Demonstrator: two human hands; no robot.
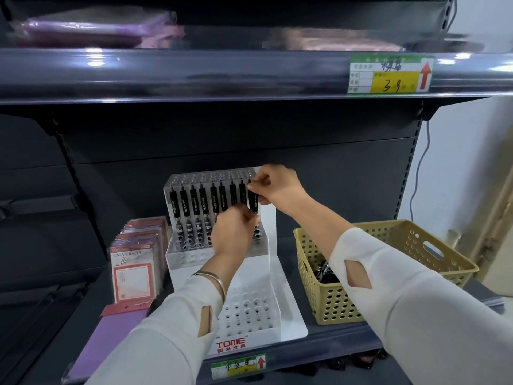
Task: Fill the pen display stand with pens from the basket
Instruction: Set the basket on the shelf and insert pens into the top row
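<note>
Light is being reflected by the glossy dark grey metal shelf edge (194, 76) at the top of the frame. Smooth white and clear plastic is being shown by the perforated pen display stand (288, 323) at centre, matt tan plastic by the perforated basket (330, 301) at right, and shiny black plastic by the upright pens (194, 202).

The shelf (336, 333) bears card packs (133, 273), a purple packet (111, 334), the pen display stand (249, 309) and the basket (330, 301).

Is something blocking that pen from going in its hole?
Nothing visible does. The right hand and left hand hold the black pen above an empty hole in the pen display stand; its tip is hidden.
</note>
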